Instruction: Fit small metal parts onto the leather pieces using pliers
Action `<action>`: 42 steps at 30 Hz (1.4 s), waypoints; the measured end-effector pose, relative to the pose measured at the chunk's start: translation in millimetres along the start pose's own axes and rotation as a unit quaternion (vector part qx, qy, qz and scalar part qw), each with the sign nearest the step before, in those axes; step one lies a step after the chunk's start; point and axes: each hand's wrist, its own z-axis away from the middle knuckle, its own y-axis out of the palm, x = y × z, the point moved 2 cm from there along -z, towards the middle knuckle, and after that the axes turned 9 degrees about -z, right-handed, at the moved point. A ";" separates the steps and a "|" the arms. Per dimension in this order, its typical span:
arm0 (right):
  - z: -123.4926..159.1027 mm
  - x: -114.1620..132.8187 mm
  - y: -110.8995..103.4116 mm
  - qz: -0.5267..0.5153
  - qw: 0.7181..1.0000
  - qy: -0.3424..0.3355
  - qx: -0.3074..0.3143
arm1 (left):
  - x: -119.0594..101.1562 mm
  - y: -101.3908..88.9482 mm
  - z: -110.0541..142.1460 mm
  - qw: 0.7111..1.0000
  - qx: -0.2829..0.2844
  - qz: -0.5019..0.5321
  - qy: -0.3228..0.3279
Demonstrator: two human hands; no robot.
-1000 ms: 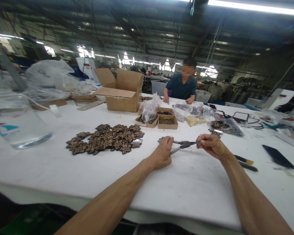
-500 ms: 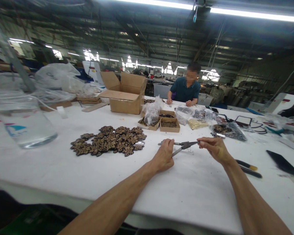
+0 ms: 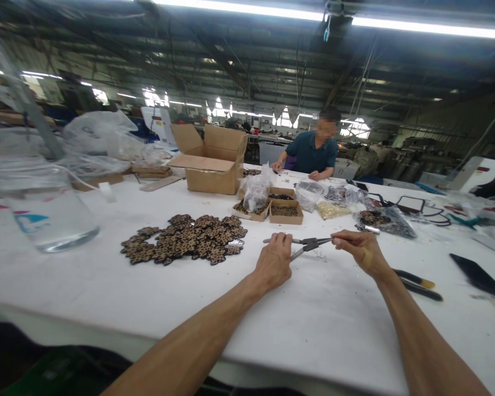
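Note:
My left hand (image 3: pixel 275 258) is closed around the handles of metal pliers (image 3: pixel 311 243), whose jaws point to the right. At the tip of the jaws, my right hand (image 3: pixel 361 250) pinches with thumb and forefinger; what it holds there is too small to make out. Tiny rings or bits (image 3: pixel 322 256) lie scattered on the white table (image 3: pixel 313 319) beneath the pliers. Left of my left hand spreads a pile of leopard-print flower-shaped pieces (image 3: pixel 190 239) with dark edges.
A second pair of pliers (image 3: pixel 418 283) lies by my right forearm, with a dark phone-like slab (image 3: pixel 478 275) farther right. Small cardboard trays (image 3: pixel 286 219), an open carton (image 3: pixel 212 179) and plastic bags (image 3: pixel 309 195) stand beyond. A water jug (image 3: pixel 58 220) is left. A person (image 3: pixel 313 151) sits opposite.
Both my hands stay nearly in place, with the pliers still held at the right fingertips. The view shifts slightly. Across the table, the person's hand has moved outward to the left.

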 end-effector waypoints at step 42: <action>0.7 -2.8 -3.0 0.061 0.997 -0.041 0.031 | -6.8 6.9 3.3 0.994 -0.001 -0.108 -0.020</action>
